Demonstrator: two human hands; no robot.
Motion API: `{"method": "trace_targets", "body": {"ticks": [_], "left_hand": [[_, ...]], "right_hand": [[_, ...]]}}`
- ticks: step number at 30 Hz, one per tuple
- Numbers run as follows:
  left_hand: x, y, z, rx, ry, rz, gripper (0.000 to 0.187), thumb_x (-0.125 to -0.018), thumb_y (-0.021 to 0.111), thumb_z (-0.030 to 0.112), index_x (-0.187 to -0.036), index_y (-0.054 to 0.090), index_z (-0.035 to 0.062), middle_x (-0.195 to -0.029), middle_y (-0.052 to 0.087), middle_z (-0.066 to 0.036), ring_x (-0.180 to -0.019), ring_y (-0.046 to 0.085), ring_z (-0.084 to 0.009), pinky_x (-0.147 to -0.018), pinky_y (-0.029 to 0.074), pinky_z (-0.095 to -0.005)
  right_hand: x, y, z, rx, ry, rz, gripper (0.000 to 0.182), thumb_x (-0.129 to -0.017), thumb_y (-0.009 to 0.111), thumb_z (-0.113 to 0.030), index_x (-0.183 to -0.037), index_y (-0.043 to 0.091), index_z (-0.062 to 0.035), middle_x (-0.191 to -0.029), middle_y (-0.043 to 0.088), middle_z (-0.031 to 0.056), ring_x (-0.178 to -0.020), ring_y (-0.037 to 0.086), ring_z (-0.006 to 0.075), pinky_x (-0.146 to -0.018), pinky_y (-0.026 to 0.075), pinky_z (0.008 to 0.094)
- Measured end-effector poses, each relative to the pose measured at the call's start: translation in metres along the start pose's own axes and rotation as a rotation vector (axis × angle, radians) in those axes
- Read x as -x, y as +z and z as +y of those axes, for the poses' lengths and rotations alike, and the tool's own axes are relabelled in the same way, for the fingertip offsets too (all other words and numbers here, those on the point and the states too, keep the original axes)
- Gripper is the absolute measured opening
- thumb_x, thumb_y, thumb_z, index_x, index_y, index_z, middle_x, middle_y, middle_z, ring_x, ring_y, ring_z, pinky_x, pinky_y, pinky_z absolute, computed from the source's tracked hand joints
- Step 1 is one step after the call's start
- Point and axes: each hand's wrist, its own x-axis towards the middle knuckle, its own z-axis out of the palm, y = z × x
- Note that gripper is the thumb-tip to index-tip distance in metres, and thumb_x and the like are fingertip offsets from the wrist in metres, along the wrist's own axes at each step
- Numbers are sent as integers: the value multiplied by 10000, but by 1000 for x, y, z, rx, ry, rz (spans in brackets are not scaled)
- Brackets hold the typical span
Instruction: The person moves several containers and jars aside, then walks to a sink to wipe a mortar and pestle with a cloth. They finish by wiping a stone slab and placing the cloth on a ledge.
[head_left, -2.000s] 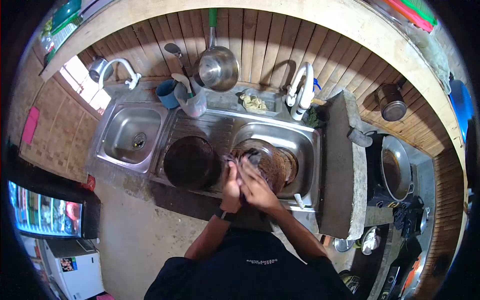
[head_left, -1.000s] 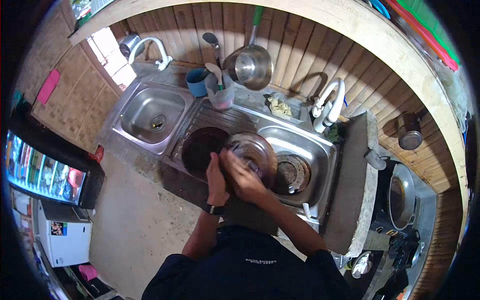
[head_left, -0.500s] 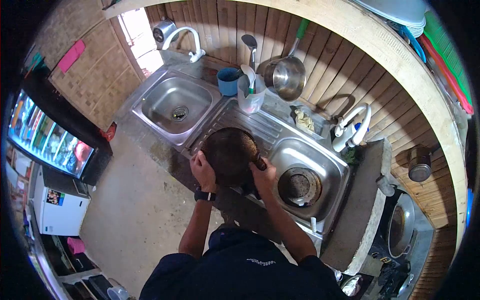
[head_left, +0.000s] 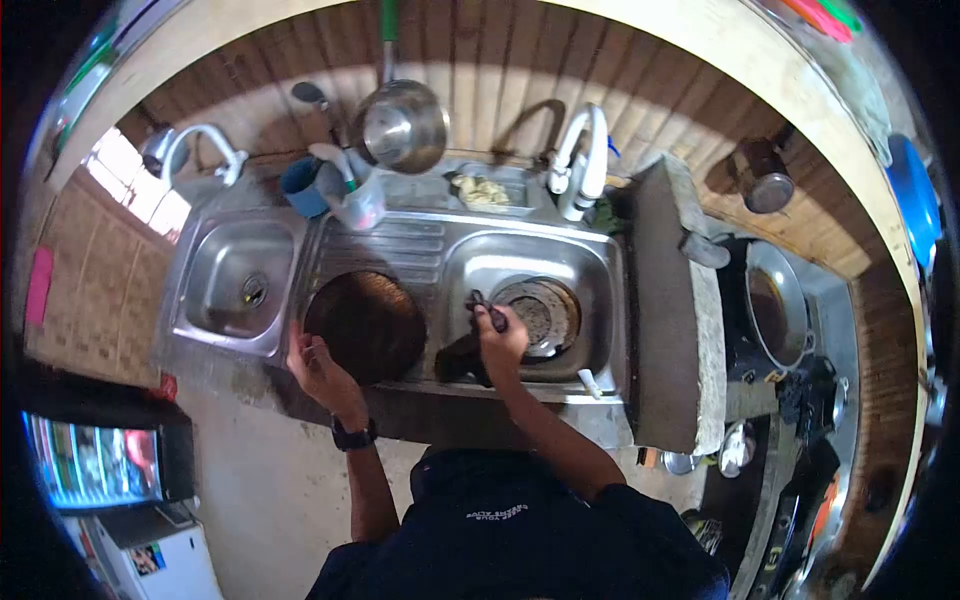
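Observation:
A dark, round frying pan (head_left: 366,330) lies over the ridged drainboard between the two sinks. My left hand (head_left: 325,378) is at the pan's left edge, fingers extended and apart, not wrapped around it. Over the right sink, my right hand (head_left: 503,345) is closed around a short dark handle (head_left: 487,308). Whether that handle joins the frying pan cannot be made out. Just beyond my right hand, a round, blackened piece of cookware (head_left: 548,312) with a ringed surface rests in the right sink (head_left: 598,280).
The left sink (head_left: 215,290) has a white faucet (head_left: 232,165); another white faucet (head_left: 592,165) rises behind the right sink. A blue cup (head_left: 303,188) and a utensil container (head_left: 362,200) stand behind the drainboard. A concrete divider (head_left: 680,330) borders the right side.
The pan has gone from being held up in both hands to lying over the drainboard. My left hand has come off its side, and my right hand is over the right sink. The view has turned right.

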Motion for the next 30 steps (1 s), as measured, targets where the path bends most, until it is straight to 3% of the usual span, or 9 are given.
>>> {"method": "trace_targets", "body": {"ticks": [2, 5, 7, 9, 13, 20, 24, 27, 30], "left_hand": [[22, 23, 42, 322, -199, -262, 334, -965, 522, 115, -1277, 599, 22, -1090, 628, -61, -859, 559, -140, -791, 479, -300], [70, 84, 36, 603, -198, -893, 353, -1004, 541, 213, -1310, 570, 38, -1284, 598, -101, -980, 617, -151, -835, 531, -304], [112, 144, -1, 489, -312, -1118, 371, -985, 570, 162, -1329, 548, 22, -1321, 581, -101, -1157, 571, -192, -926, 492, -318], [141, 189, -25, 219, -372, -1156, 451, -936, 632, 116, -1348, 495, -6, -1296, 591, -160, -1204, 563, -251, -991, 460, -337], [178, 255, -117, -277, -349, -1225, 595, -884, 648, 357, -1363, 490, 41, -1316, 552, -222, -1221, 534, -377, -1018, 436, -427], [184, 283, -184, -268, -517, -1360, 713, -861, 633, 466, -1405, 456, 40, -1315, 521, -235, -1206, 518, -390, -1010, 430, -447], [196, 305, -240, -147, -503, -1283, 760, -858, 597, 573, -1375, 492, 26, -1207, 594, -193, -1105, 572, -375, -986, 439, -453], [165, 278, -172, 65, -877, -1137, 740, -869, 552, 606, -1317, 543, 16, -1177, 631, -156, -1080, 598, -353, -970, 453, -457], [123, 230, -97, 439, -1138, -1021, 655, -896, 543, 554, -1278, 567, 23, -1181, 637, -128, -1089, 603, -317, -969, 462, -444]], "right_hand": [[-17, -37, 21, 67, 141, 49, 229, -783, 766, -165, -902, 679, 10, -761, 675, 158, -706, 658, 257, -716, 506, 377], [-39, -81, 66, 217, 274, 182, 343, -731, 810, -232, -960, 702, -2, -901, 716, 206, -879, 702, 331, -814, 517, 392], [-49, -103, 79, 357, 394, 207, 421, -718, 816, -263, -1021, 691, 0, -958, 711, 218, -924, 689, 363, -831, 520, 419], [-58, -113, 114, 359, 410, 180, 508, -694, 827, -329, -1062, 689, -7, -997, 711, 211, -957, 688, 353, -854, 519, 413], [-71, -110, 140, 512, 621, 67, 595, -682, 830, -376, -1135, 671, -26, -1074, 697, 211, -1022, 674, 345, -897, 514, 403], [-73, -106, 156, 307, 604, 26, 548, -723, 830, -297, -1145, 660, 8, -1137, 684, 174, -1015, 664, 295, -886, 509, 374], [-80, -109, 162, -119, 599, -72, 331, -784, 774, -129, -1057, 677, 30, -964, 707, 62, -814, 621, 184, -748, 483, 292], [-90, -110, 210, 93, 256, -352, 222, -830, 722, -93, -995, 681, 51, -891, 705, 41, -784, 620, 168, -732, 479, 292], [-60, -135, 45, 310, -173, -398, 260, -768, 716, -23, -1026, 716, -59, -967, 693, 132, -904, 672, 290, -800, 510, 362]]}}
